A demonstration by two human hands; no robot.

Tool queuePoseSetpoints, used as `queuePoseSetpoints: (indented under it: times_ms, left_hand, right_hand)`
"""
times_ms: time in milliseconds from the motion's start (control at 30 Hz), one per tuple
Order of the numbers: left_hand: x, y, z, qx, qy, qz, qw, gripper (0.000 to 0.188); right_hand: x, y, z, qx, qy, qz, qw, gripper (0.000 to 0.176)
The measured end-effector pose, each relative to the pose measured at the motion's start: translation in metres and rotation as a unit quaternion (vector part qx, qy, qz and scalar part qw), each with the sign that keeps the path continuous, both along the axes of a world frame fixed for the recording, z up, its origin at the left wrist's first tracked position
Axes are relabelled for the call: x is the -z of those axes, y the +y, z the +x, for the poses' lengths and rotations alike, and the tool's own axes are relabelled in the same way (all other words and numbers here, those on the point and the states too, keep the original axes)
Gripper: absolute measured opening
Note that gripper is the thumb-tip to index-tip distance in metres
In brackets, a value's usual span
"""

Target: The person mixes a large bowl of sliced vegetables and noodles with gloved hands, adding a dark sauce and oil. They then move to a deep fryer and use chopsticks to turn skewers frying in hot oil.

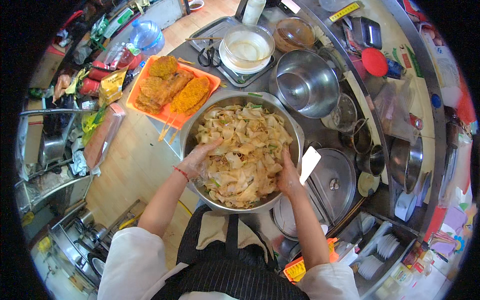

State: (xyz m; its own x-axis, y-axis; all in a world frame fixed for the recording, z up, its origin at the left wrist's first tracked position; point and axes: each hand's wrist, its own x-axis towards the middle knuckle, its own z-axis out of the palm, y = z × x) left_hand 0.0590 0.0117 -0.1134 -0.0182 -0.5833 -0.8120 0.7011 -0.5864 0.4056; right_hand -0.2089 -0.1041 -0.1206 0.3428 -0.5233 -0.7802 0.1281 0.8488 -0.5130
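Broad flat noodles (pixel 242 150) with bits of green onion fill a large stainless steel bowl (pixel 297 137) in front of me. My left hand (pixel 198 160) cups the noodles at the bowl's left side, its thumb on top and the other fingers mostly buried. Thin clear plastic, apparently a glove, covers this hand; a red cord circles the wrist. On the opposite side, my right hand (pixel 288 175) is sunk into the noodles against the inner wall. Its fingertips are hidden. Between them the two hands hold the heap from both sides.
An orange tray (pixel 132 95) of breaded fried pieces on sticks touches the bowl's upper left. Beyond stand a glass bowl (pixel 249 43), black-handled scissors (pixel 209 56) and an empty steel pot (pixel 305 84). Round metal lids (pixel 339 168) and a white cleaver-like blade (pixel 309 163) lie at right.
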Motion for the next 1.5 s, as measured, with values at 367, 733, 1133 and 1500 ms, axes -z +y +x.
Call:
queuePoseSetpoints:
  times_ms: [367, 733, 1133, 1500]
  left_hand:
    - [-0.026, -0.018, -0.006, 0.062, 0.093, -0.111, 0.987, 0.045]
    - [-0.150, -0.034, -0.037, 0.089, -0.101, -0.208, 0.969, 0.058]
    - [-0.039, 0.038, -0.053, -0.082, 0.029, -0.030, 0.996, 0.059]
    - [-0.018, 0.031, -0.065, 0.016, 0.035, -0.030, 0.999, 0.050]
  right_hand:
    - [0.002, -0.039, 0.017, -0.300, 0.005, 0.083, 0.950, 0.075]
    - [-0.131, -0.043, 0.055, -0.324, 0.082, -0.134, 0.933, 0.050]
    - [-0.035, 0.047, -0.001, -0.004, -0.057, 0.094, 0.994, 0.084]
    - [0.014, 0.030, 0.002, -0.115, -0.115, 0.087, 0.983, 0.055]
